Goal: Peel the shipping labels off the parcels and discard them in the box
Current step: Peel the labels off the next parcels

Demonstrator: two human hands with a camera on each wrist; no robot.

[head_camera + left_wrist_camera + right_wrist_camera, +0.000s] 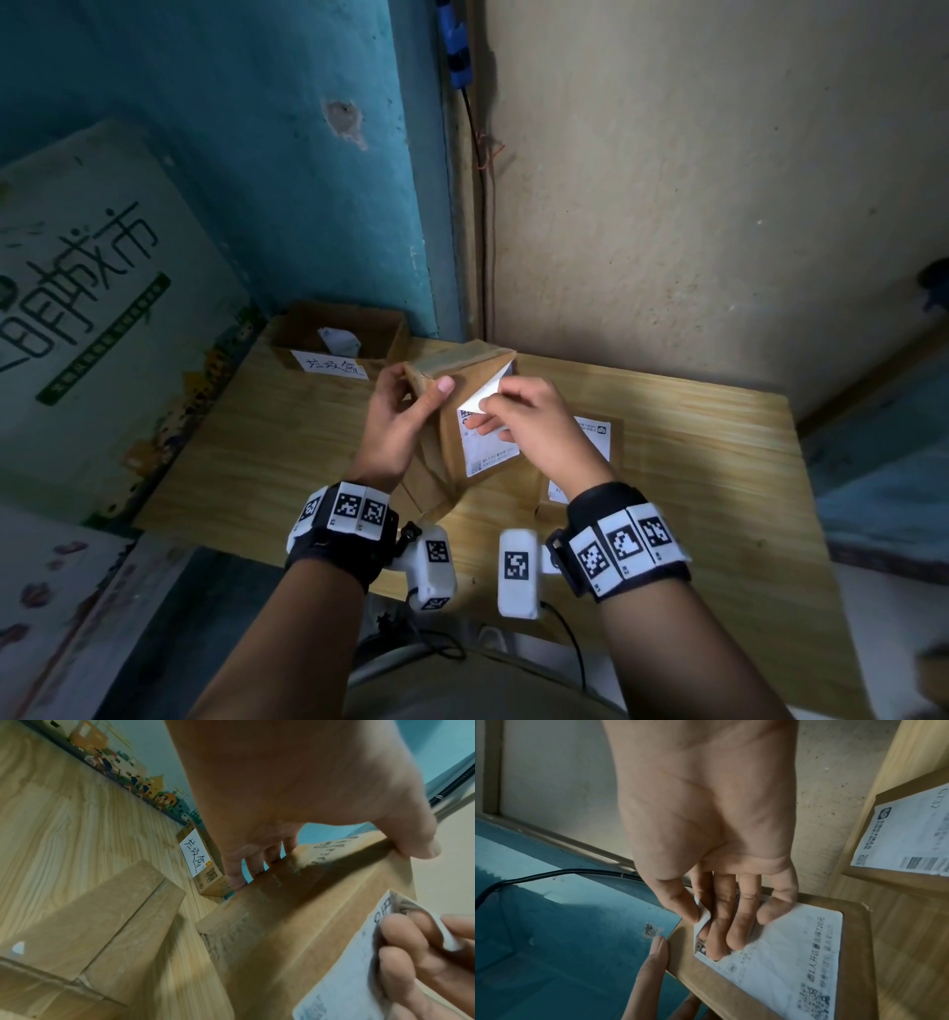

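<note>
My left hand grips the top edge of a brown cardboard parcel, tilted up off the wooden table. A white shipping label is stuck on its face; the upper corner is peeled up and folded back. My right hand pinches that loose corner between thumb and fingers, seen in the right wrist view as right hand on the label. The left hand holds the parcel from above. An open discard box with a handwritten tag sits at the table's far left, one peeled label inside.
A second labelled parcel lies flat on the table behind my right hand, also parcel. Another flat carton lies near the left wrist. Walls close off the back; a large printed carton leans at left.
</note>
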